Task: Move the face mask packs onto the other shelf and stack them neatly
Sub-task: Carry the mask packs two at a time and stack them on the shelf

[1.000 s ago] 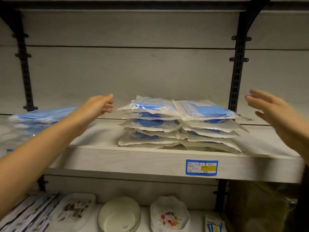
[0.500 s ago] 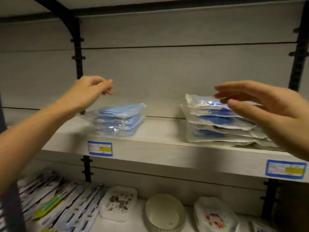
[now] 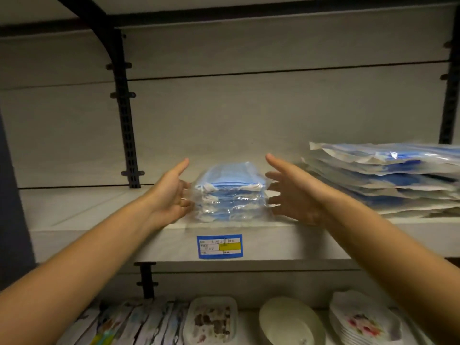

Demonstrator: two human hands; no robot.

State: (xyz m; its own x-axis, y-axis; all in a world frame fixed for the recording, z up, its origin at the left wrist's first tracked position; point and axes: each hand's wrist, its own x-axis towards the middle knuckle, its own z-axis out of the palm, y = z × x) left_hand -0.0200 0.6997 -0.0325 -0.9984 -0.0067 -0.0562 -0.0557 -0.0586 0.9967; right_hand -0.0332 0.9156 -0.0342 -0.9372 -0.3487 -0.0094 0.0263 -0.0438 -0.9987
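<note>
A small stack of clear packs with blue face masks (image 3: 230, 192) sits on the pale shelf (image 3: 99, 215), above a blue price label. My left hand (image 3: 171, 192) is open against the stack's left side, its fingertips touching the plastic. On the stack's right side, my right hand (image 3: 291, 192) is open with fingers spread, touching or nearly touching. A bigger, messier pile of mask packs (image 3: 388, 178) lies further right on the same shelf board.
A black upright bracket (image 3: 124, 120) stands at the shelf's back left, another at the far right edge. Below, a lower shelf holds flat packets (image 3: 139, 327), a patterned tray (image 3: 211, 319), a pale bowl (image 3: 291, 322) and stacked floral plates (image 3: 363, 322).
The view swung left, from the big pile to the small stack. Both hands came down and closed in on either side of the small stack.
</note>
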